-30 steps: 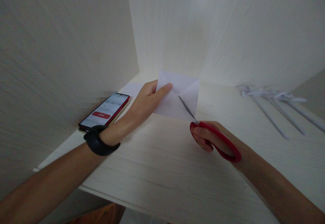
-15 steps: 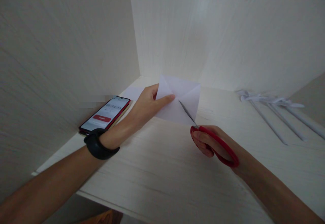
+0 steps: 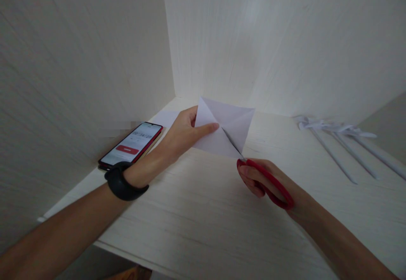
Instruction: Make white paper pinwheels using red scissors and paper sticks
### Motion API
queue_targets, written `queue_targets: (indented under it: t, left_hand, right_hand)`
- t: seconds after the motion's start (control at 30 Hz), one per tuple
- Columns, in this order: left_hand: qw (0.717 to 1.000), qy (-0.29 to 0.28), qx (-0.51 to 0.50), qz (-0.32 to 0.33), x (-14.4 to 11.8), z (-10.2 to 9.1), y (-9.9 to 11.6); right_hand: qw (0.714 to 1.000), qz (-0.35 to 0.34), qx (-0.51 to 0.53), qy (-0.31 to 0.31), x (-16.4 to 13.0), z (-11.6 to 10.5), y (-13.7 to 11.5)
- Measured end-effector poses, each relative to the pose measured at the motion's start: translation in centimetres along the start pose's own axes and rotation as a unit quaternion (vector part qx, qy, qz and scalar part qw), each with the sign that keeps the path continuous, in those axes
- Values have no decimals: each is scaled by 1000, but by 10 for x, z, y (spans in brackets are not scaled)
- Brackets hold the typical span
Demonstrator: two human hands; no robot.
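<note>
Left hand [image 3: 185, 131] pinches the thin, floppy paper [image 3: 226, 130] at its left corner; right hand [image 3: 264, 178] grips the red scissors [image 3: 263, 178], their blades biting its near edge.

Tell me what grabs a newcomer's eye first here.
The red-handled scissors in the right hand, mid-desk, blades cutting into a creased white paper sheet that the left hand holds up. Next, the lit phone by the left wall, and white paper pinwheels lying far right.

Left hand [image 3: 184, 134] raised, fingers pinched, forearm extended; right hand [image 3: 266, 180] curled closed, low, knuckles up.
</note>
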State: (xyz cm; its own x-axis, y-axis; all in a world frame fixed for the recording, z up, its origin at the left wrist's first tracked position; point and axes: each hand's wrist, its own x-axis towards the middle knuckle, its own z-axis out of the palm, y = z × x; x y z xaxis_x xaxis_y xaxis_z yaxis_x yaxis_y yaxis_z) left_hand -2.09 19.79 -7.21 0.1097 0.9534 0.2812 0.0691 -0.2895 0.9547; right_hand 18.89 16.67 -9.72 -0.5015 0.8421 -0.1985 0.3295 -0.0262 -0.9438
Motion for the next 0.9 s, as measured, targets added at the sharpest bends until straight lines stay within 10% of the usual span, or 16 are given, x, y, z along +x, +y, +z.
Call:
queue_targets:
  t: [0.9]
  left_hand:
    - [1000, -15, -1, -3, 1, 4, -4]
  right_hand:
    - [999, -23, 4, -29, 1, -5, 14]
